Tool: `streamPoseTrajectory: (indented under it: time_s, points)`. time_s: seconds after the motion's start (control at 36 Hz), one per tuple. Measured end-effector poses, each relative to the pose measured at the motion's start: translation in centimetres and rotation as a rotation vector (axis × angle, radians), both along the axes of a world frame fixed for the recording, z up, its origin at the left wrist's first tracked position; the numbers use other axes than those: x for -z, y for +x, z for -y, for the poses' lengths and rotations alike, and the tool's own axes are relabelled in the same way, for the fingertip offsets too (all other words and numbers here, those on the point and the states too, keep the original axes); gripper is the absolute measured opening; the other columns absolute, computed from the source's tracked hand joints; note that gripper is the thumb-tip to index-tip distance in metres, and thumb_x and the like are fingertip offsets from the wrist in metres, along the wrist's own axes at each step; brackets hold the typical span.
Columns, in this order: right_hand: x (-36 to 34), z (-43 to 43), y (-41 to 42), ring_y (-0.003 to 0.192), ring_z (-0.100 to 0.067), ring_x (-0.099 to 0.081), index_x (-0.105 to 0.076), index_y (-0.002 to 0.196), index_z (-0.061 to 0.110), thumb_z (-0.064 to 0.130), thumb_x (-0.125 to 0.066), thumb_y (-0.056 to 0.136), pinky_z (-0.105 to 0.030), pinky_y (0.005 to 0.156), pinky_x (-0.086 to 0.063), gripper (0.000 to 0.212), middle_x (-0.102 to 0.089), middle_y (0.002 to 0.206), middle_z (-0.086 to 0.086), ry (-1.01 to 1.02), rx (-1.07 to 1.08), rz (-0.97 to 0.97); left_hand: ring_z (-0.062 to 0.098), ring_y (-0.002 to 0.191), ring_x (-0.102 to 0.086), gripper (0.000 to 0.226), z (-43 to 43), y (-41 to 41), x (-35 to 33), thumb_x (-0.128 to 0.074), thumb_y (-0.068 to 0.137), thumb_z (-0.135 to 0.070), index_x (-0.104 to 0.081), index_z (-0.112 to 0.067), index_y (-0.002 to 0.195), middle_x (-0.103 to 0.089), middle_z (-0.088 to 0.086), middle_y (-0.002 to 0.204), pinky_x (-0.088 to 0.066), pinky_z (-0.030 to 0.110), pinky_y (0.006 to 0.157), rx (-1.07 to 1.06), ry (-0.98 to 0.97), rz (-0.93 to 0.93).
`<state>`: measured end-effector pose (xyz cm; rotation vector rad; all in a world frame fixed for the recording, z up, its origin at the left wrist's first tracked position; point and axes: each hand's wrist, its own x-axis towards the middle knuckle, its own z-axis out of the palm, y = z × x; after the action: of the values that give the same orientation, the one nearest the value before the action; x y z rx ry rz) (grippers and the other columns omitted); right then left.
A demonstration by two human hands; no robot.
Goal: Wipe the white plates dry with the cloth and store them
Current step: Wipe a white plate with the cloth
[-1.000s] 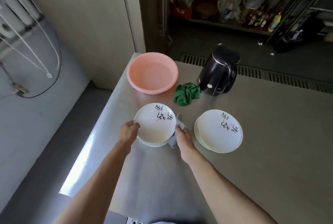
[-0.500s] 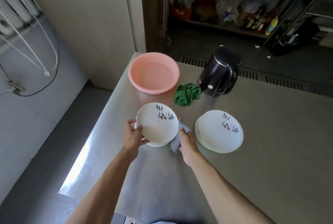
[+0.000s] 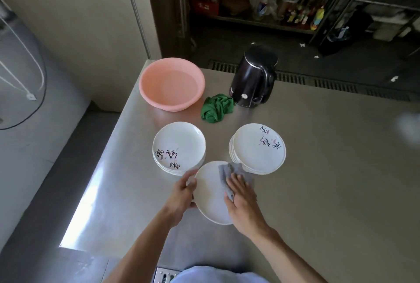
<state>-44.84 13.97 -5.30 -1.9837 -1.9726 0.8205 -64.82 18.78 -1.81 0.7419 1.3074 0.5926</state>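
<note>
- The left hand (image 3: 183, 190) grips the left rim of the white plate (image 3: 210, 198), low in the centre of the frame.
- The right hand (image 3: 242, 196) presses the grey cloth (image 3: 235, 169) on this plate, fingers straight.
- Above them are the left stack (image 3: 179, 146) and the right stack (image 3: 258, 148).
- The pink basin (image 3: 171, 83) is at upper centre; I cannot tell what is in it.

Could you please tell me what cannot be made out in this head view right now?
Head view throughout:
- Held plate: right part hidden under grey cloth and right hand.
- Left stack and right stack: plate count too small to tell.
- Shelf items: blurred, distant.
- White patch at right edge: blurred, cut off.
</note>
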Motion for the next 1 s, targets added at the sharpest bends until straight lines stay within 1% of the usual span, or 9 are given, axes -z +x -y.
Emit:
streamPoseTrajectory:
  time_s: [0.08,0.19,0.39,0.47,0.53,0.61,0.72,0.86,1.0]
  points:
    - [2.0,2.4,0.4,0.155,-0.018,0.003,-0.015,0.159,0.013,0.035,-0.035,0.106,-0.029,0.123,0.006,0.061,-0.004,0.167,-0.007,-0.140,-0.016,0.168,0.022,0.085,-0.073,0.026,1.9,1.9,1.2,-0.046,0.110,-0.025,-0.058,-0.026,0.133,-0.070,0.010,0.113,-0.058,0.032,0.062,0.086,-0.070,-0.009]
    - [2.9,4.1,0.2,0.154,-0.019,0.011,-0.003,0.159,0.008,0.033,-0.031,0.108,-0.021,0.117,0.014,0.063,0.008,0.167,-0.008,-0.270,-0.048,0.056,0.028,0.085,-0.072,0.024,3.9,4.6,2.4,-0.043,0.110,-0.021,-0.058,-0.025,0.129,-0.073,0.014,0.100,-0.061,0.040,0.069,0.163,-0.153,-0.001]
    - [3.2,8.2,3.0,0.151,-0.008,0.014,-0.015,0.159,0.021,0.045,-0.025,0.107,-0.028,0.123,0.012,0.059,0.007,0.163,0.013,-0.147,-0.408,0.047,0.033,0.082,-0.070,0.032,5.2,5.8,3.7,-0.037,0.109,-0.012,-0.057,-0.022,0.131,-0.073,0.021,0.108,-0.062,0.048,0.074,0.008,-0.286,-0.022]
    - [3.2,9.9,5.4,0.153,-0.008,-0.002,-0.032,0.156,0.022,0.045,-0.032,0.105,-0.028,0.123,0.003,0.056,-0.009,0.164,0.010,-0.135,-0.443,0.058,0.033,0.087,-0.070,0.032,5.2,5.7,3.6,-0.038,0.111,-0.018,-0.057,-0.027,0.134,-0.072,0.019,0.113,-0.061,0.048,0.080,0.001,-0.280,-0.043]
    - [3.8,10.5,6.3,0.148,-0.012,-0.029,-0.051,0.146,0.020,0.044,-0.052,0.098,-0.025,0.122,-0.006,0.053,-0.033,0.159,0.003,-0.105,-0.414,0.144,0.034,0.095,-0.071,0.032,5.3,5.7,3.3,-0.040,0.111,-0.024,-0.058,-0.032,0.136,-0.073,0.014,0.118,-0.060,0.051,0.085,0.020,-0.253,-0.047]
    - [4.1,9.0,5.4,0.137,-0.020,-0.049,-0.062,0.136,0.011,0.045,-0.060,0.089,-0.025,0.122,0.007,0.058,-0.050,0.149,-0.010,-0.140,-0.259,0.252,0.040,0.112,-0.068,0.033,5.5,6.2,2.9,-0.041,0.112,-0.027,-0.058,-0.032,0.139,-0.070,0.012,0.126,-0.058,0.056,0.092,0.045,-0.231,-0.055]
    - [5.5,5.3,3.7,0.155,-0.026,0.000,-0.012,0.158,0.007,0.042,-0.028,0.106,-0.030,0.121,0.011,0.065,0.000,0.166,-0.017,-0.257,-0.001,0.241,0.041,0.115,-0.067,0.034,5.6,7.5,2.1,-0.041,0.112,-0.027,-0.057,-0.030,0.141,-0.069,0.015,0.127,-0.059,0.053,0.092,0.093,-0.222,-0.034]
    - [4.3,4.6,2.2,0.154,-0.021,0.012,-0.005,0.160,0.011,0.039,-0.028,0.108,-0.026,0.118,0.020,0.064,0.013,0.165,-0.004,-0.237,-0.290,0.154,0.038,0.112,-0.070,0.035,5.1,8.0,2.1,-0.040,0.112,-0.027,-0.058,-0.028,0.142,-0.071,0.013,0.126,-0.058,0.055,0.094,0.041,-0.250,-0.024]
    - [3.3,8.0,4.7,0.151,-0.005,0.017,-0.010,0.160,0.024,0.042,-0.025,0.108,-0.026,0.123,0.009,0.057,0.009,0.163,0.015,-0.174,-0.488,0.019,0.038,0.112,-0.069,0.041,4.7,7.2,2.5,-0.031,0.113,-0.020,-0.055,-0.030,0.145,-0.071,0.015,0.126,-0.060,0.051,0.089,-0.017,-0.281,-0.049]
